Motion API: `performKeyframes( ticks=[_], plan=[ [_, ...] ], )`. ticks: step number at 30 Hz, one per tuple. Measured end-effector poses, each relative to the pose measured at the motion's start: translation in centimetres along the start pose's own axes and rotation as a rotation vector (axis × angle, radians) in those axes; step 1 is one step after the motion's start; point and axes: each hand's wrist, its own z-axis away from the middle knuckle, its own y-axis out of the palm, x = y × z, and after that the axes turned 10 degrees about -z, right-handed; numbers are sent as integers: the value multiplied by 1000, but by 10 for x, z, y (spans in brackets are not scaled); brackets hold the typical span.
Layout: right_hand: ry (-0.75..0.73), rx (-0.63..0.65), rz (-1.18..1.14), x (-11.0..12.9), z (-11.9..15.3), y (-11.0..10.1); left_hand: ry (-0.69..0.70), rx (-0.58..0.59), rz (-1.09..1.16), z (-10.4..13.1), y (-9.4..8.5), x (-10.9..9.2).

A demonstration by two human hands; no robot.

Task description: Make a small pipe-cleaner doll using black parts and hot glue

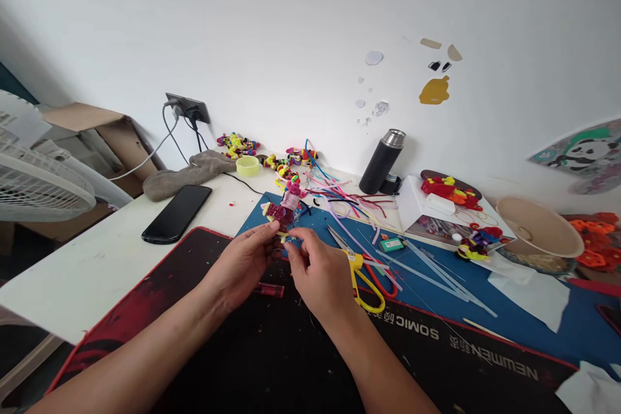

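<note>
My left hand [247, 262] is closed around the lower part of a small fuzzy figure [287, 202] in dark red and pink, with pale yellow ends. The figure leans up and to the right above the mat. My right hand [317, 268] pinches a pale yellow end at the figure's bottom, its fingertips close beside those of my left hand. To the right of my right hand, scissors with yellow handles [371, 291] lie partly hidden on the blue mat. Colourful fuzzy stems [344, 194] are spread behind the figure.
A phone [177, 213] and a fan [43, 168] are at the left. Yellow-green tape [248, 166] and small fuzzy figures [237, 144] lie near the wall. A black flask [381, 165] stands behind. Clear sticks [436, 275], a white box [412, 207] and a bowl [538, 226] are at the right.
</note>
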Motion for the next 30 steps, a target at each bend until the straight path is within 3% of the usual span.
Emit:
performKeyframes(
  ticks=[19, 26, 30],
  plan=[
    [-62, -34, -1, -1, 1, 2, 16, -17, -43, 2, 0, 3],
    [40, 14, -60, 2, 0, -1, 3, -36, -60, 6, 1, 3],
    [265, 45, -288, 4, -3, -2, 56, -4, -122, 6, -1, 6]
  ],
)
